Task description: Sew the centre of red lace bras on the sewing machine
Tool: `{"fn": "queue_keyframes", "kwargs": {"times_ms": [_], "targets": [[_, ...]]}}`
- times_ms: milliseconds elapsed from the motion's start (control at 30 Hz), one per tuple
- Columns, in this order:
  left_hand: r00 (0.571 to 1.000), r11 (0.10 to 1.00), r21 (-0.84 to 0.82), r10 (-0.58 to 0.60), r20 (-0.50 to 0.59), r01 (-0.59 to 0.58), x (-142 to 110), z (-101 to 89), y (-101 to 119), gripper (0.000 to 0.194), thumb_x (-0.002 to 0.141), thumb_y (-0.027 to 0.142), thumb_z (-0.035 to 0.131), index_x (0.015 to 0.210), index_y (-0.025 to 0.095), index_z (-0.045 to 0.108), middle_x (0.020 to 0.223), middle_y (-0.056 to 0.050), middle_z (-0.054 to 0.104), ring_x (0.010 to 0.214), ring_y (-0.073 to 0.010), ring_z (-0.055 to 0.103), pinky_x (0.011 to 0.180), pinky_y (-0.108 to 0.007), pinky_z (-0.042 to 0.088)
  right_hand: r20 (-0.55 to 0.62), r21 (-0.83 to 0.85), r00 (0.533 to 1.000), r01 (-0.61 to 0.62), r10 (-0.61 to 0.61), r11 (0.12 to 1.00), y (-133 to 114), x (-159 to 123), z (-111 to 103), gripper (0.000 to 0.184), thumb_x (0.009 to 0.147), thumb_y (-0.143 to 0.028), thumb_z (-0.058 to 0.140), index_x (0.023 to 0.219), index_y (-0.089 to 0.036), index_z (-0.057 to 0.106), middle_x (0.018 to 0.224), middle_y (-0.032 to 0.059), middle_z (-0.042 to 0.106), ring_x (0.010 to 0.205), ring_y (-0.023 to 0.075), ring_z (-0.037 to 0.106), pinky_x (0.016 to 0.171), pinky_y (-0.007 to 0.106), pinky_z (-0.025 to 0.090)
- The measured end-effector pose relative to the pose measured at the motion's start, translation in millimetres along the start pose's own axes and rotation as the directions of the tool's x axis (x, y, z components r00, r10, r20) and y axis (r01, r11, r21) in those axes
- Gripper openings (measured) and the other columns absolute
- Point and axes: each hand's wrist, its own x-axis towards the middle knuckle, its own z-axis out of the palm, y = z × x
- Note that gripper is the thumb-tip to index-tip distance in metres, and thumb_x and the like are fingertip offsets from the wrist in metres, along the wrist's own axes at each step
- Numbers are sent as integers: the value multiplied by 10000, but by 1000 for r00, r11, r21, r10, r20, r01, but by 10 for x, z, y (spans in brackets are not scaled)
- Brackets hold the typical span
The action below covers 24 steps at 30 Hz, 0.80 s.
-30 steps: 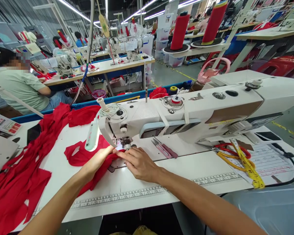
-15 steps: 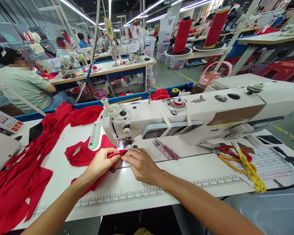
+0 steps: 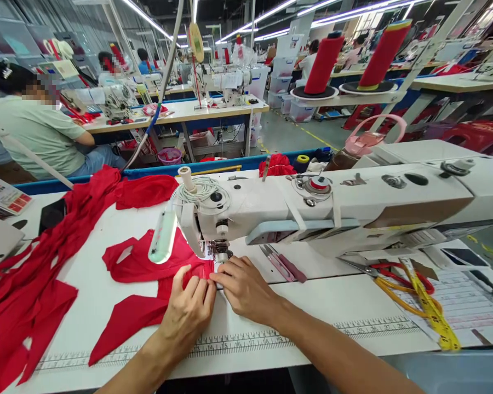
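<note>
A red fabric piece (image 3: 142, 268) lies on the white sewing table, its right edge reaching under the needle area of the sewing machine (image 3: 222, 246). My left hand (image 3: 191, 301) is closed on the fabric just in front of the presser foot, fingers bent and tips down on the cloth. Beside it, my right hand (image 3: 246, 290) pinches the fabric's right edge, thumb and fingers close to the left fingertips. What lies beneath the fingers is partly hidden. A lit lamp tube (image 3: 163, 235) shines to the left of the needle.
More red fabric (image 3: 28, 301) is heaped at the left. Thread snips (image 3: 283, 262), scissors (image 3: 394, 279) and a yellow tape measure (image 3: 429, 312) lie right of my hands. A printed ruler (image 3: 263, 340) runs along the table front. Another person (image 3: 36, 128) sits at the far left.
My left hand has moved down and right, from a pinch on bunched fabric to lying over it. The fabric is now spread flatter toward me. The view has shifted slightly.
</note>
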Motion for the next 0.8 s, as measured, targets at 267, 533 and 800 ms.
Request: {"fn": "queue_keyframes", "kwargs": {"times_ms": [267,533,800], "targets": [[996,928,-370,-5,94,39,-40,27,-333,583,1036,533,312,1194,63,619,1107,-162,676,970,-267,588,891,-415,415,-2,-78,998,68,-68,995,11,4,17,144,861,-57,545,865,-169,636,887,40,619,816,194,443,761,356,293],[996,952,-293,-72,59,87,-225,173,-313,308,1025,302,458,1104,98,673,1098,-121,717,912,-250,610,818,-385,427,-12,-64,999,45,-46,997,-16,14,-10,259,883,-40,509,1051,-173,655,902,49,653,818,206,455,792,372,305],[961,858,-463,-114,254,224,-333,325,-600,401,971,51,371,1256,214,603,1033,-62,660,820,-184,594,669,-290,437,-29,-11,999,40,-40,999,7,14,8,347,874,-17,496,1152,-158,648,913,46,674,832,205,499,835,394,326]]}}
